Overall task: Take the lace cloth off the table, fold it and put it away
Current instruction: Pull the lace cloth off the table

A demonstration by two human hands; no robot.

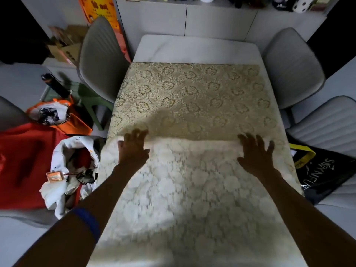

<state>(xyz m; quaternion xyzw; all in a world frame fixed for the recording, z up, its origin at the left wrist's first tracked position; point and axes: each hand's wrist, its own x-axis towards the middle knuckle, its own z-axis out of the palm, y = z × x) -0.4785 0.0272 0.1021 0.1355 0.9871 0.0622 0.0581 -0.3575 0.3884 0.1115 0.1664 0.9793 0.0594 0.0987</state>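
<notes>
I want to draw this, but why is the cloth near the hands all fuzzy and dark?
Head view: the lace cloth is sharp at the far end and smeared by motion blur near the left hand and right hand; a soft shadow falls across its middle and near edge; the wide lens bends the table edges outward.
</notes>
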